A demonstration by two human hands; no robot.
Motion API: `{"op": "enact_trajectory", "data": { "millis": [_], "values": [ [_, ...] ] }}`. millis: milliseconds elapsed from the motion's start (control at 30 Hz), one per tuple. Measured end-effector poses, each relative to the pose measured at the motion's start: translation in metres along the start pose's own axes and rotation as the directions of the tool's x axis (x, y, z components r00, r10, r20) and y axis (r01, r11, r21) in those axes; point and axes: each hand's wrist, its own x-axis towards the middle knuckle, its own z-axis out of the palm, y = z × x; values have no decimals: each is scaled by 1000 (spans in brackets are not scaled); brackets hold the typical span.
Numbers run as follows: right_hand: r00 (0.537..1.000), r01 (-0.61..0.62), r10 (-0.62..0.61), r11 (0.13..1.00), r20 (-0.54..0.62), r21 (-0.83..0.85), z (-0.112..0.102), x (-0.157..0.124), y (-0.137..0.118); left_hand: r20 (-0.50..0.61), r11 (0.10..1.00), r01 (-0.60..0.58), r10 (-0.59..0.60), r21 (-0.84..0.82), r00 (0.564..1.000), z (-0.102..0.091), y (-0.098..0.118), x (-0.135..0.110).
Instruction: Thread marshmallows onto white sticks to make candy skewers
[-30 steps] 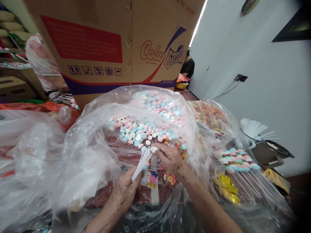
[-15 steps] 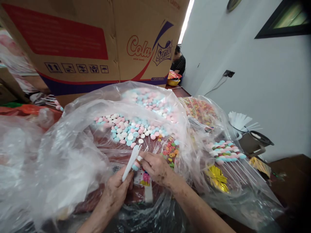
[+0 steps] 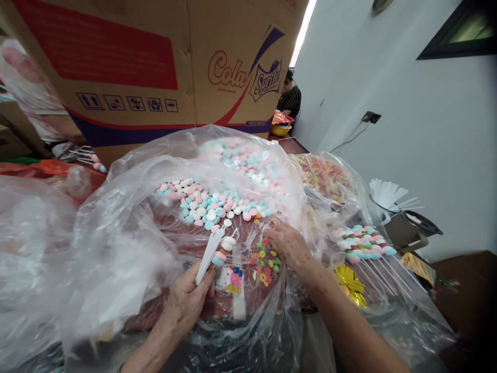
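Observation:
My left hand [image 3: 191, 289] is closed round a bundle of flat white sticks [image 3: 209, 255]. The same hand holds a candy skewer [image 3: 221, 255], with white, pink and blue candies and an orange-brown piece between them. To the right, my right hand [image 3: 289, 247] is over the edge of a small pile of colourful gummy rings [image 3: 266, 263]. Its fingers are bent together at the rings, and what lies between the fingertips is hidden. Pink, blue and white candies [image 3: 209, 210] spill from a clear plastic bag [image 3: 128, 181] beyond my hands.
A tall cardboard carton [image 3: 147, 62] stands behind the bag. On the right lie finished candy skewers [image 3: 365, 242], gold ties [image 3: 350, 285] and a bag of gummy rings [image 3: 322, 173]. A grey jug [image 3: 407, 230] stands near white sticks [image 3: 388, 194]. Two people are partly visible beyond.
My right hand has left the skewer and moved right to the gummy rings. White candy now shows at the skewer's upper end. My left hand keeps its hold.

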Motion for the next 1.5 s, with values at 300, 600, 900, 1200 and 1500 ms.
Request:
{"op": "enact_trajectory", "data": {
  "millis": [300, 600, 900, 1200, 1500],
  "values": [
    [999, 23, -23, 1000, -42, -2, 3, -7, -7, 32, 1000, 21, -20, -15, 999, -1, -3, -2],
    [993, 115, -120, 972, 8, 203, 10, 7, -1, 16, 999, 41, -40, -16, 999, 0, 1, -2],
    [996, 55, -61, 995, 72, 78, 5, 0, -11, 27, 998, 38, -37, -40, 999, 0, -3, -1],
    [986, -128, 161, 504, 52, 854, -8, 0, -21, 35, 1000, 17, -18, 15, 999, -1, -4, -1],
    [958, -102, 252, -138, 135, 985, -6, 14, -58, 96, 996, -57, 51, 62, 994, -1, 7, -5]
  ]
}}
